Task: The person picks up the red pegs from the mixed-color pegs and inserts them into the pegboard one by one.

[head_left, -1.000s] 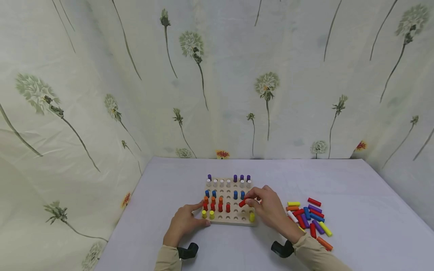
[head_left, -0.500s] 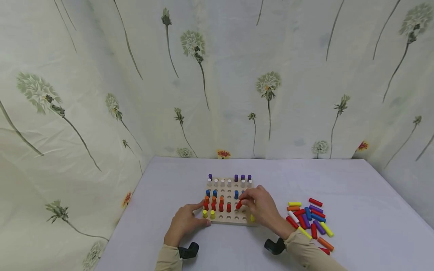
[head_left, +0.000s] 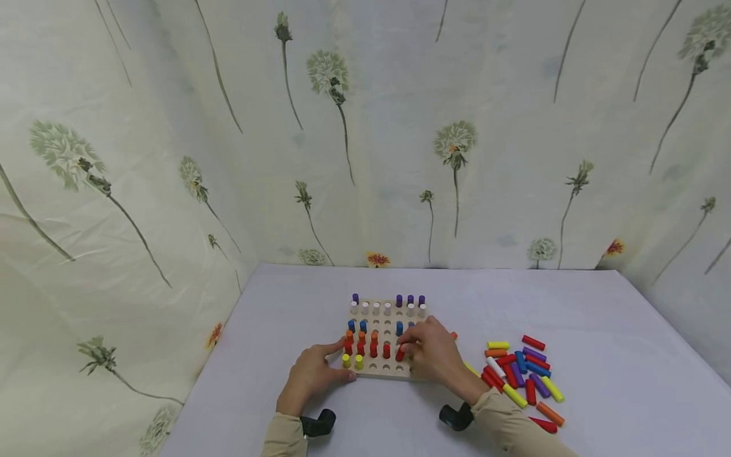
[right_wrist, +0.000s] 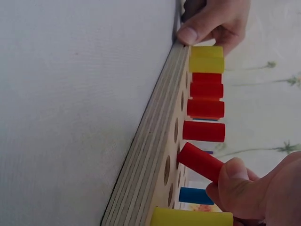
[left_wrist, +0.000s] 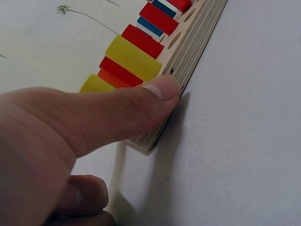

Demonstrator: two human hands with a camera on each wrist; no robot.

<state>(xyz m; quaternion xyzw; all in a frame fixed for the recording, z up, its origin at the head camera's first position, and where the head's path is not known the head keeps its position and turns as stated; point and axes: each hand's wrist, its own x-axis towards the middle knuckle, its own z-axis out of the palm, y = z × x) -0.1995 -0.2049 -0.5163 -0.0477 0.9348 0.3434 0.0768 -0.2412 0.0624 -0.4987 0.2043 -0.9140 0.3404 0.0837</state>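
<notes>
My right hand (head_left: 436,355) pinches a red peg (right_wrist: 201,161) between thumb and fingers. In the right wrist view the peg leans, its lower end at a hole of the wooden pegboard (right_wrist: 146,155). My left hand (head_left: 311,374) grips the board's near left corner, with the thumb (left_wrist: 157,94) against the front edge. Upright pegs stand in rows: yellow (head_left: 358,362), red (head_left: 386,351), orange (head_left: 374,336), blue (head_left: 351,325), white (head_left: 365,308) and purple (head_left: 399,300). My right hand hides part of the board's right side.
A loose pile of red, yellow, purple, blue, orange and white pegs (head_left: 531,391) lies on the pale cloth-covered table (head_left: 297,292) to the right. My right forearm passes close to the pile. A flower-patterned curtain (head_left: 388,127) hangs behind the table.
My right hand has moved slightly left and down over the board, bringing the red peg from above it to a hole in the red row. My left hand keeps its place.
</notes>
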